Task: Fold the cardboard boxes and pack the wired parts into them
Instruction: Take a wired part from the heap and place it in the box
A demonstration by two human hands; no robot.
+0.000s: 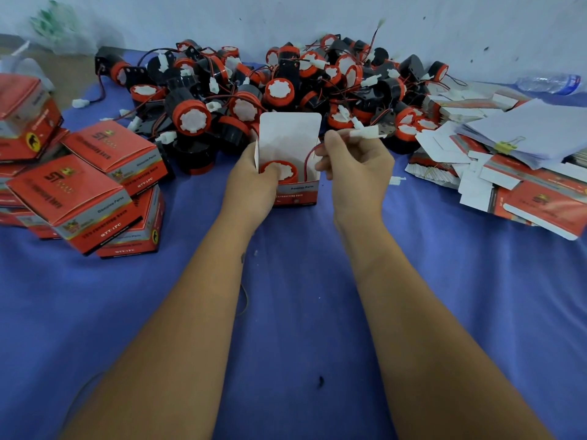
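Fingers (349, 138) of right hand (355, 173) pinch the white connector (365, 132) on the red wire (309, 154). Left hand (251, 182) grips the open box (290, 160) mid-worktop (301, 312) — wired part (279, 170) sits inside, lid flap upright. Loose parts pile (286, 87) along far edge, folded boxes (85, 185) left — flat cartons (508, 160) right.

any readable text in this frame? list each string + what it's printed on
"ST": logo on top of the nearest closed box in the left stack.
"Genuine Parts": grey band on that box's front.
"QTY:1PC": red front of that box, below the band.
"Genuine Parts": grey band on the open box held by the left hand.
Smaller lines on the boxes and print on the flat boxes at right: too blurred to read.
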